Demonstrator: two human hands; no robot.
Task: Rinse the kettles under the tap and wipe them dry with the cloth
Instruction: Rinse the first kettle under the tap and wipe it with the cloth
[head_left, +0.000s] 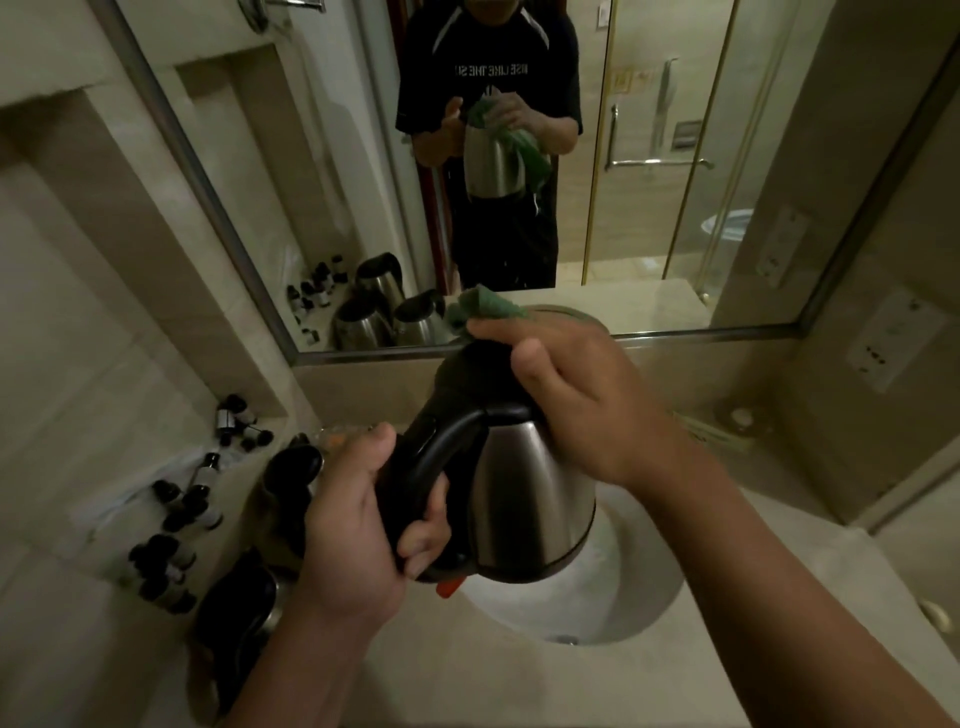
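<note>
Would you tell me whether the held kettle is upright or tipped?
Tipped: the kettle leans over the sink, handle in the left hand.

Both forearms are bare to the edge of the view, with no watch, ring or glove on the left hand (358, 525) or the right hand (582, 395). The mirror (675, 208) shows a black short-sleeved T-shirt with pale shoulder stripes, reversed white chest lettering, and dark trousers.

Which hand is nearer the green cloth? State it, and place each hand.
Right. The right hand presses the green cloth onto the kettle's top. The left hand is lower, gripping the black handle, away from the cloth.
</note>
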